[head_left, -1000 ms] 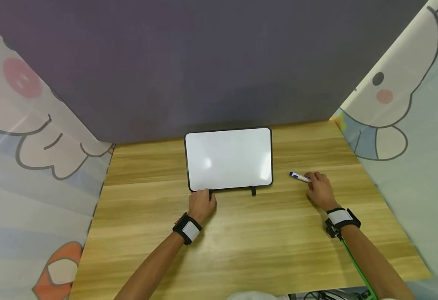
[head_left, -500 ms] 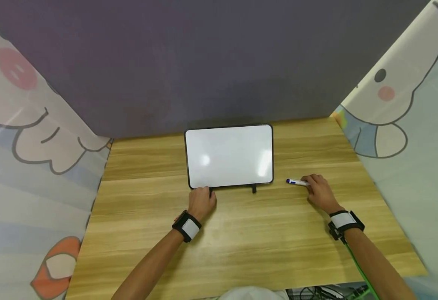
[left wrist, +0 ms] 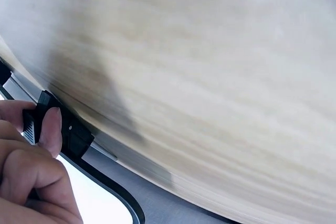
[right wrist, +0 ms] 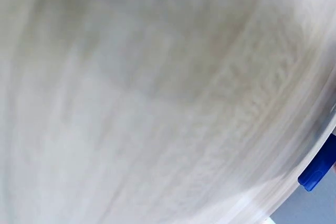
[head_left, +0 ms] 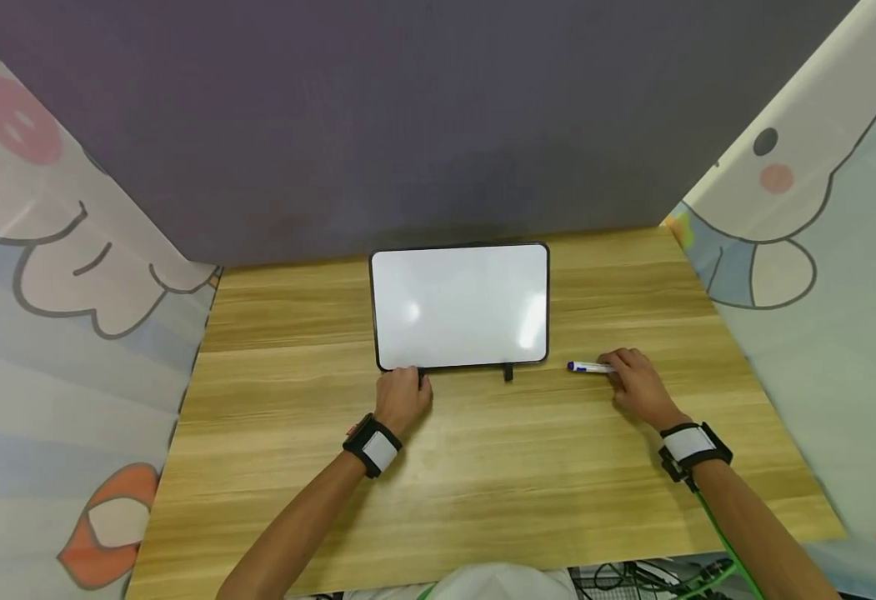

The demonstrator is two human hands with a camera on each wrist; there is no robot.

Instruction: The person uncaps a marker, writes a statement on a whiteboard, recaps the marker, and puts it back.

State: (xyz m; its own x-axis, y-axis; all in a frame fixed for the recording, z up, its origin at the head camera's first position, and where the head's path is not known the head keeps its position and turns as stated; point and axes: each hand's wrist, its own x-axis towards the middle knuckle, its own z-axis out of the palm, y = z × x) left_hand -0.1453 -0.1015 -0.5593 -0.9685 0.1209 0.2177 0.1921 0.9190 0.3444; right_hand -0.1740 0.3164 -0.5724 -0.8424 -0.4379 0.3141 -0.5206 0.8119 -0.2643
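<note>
A small whiteboard (head_left: 460, 307) with a black frame stands at the far middle of the table, its white surface facing me. My left hand (head_left: 402, 400) is at its lower left edge. In the left wrist view, the thumb and a finger of that hand (left wrist: 31, 166) pinch a black foot (left wrist: 76, 132) on the frame. Another black foot (head_left: 508, 372) juts out under the lower right part of the board. Right of the board, my right hand (head_left: 638, 387) holds a white marker (head_left: 588, 367) with its blue end pointing left. Only the marker's blue end (right wrist: 317, 166) shows in the right wrist view.
The wood-grain table (head_left: 453, 483) extends around both hands. A dark grey panel (head_left: 422, 125) rises behind the board. Cartoon-printed curtains (head_left: 70, 375) flank both sides. A green cable (head_left: 715, 529) runs along the right forearm, and dark cables (head_left: 633, 577) lie past the table's front edge.
The marker has swung from a slant to nearly level, its blue end shifting left and nearer to me. The left hand keeps its grip on the foot. The head view has shifted slightly.
</note>
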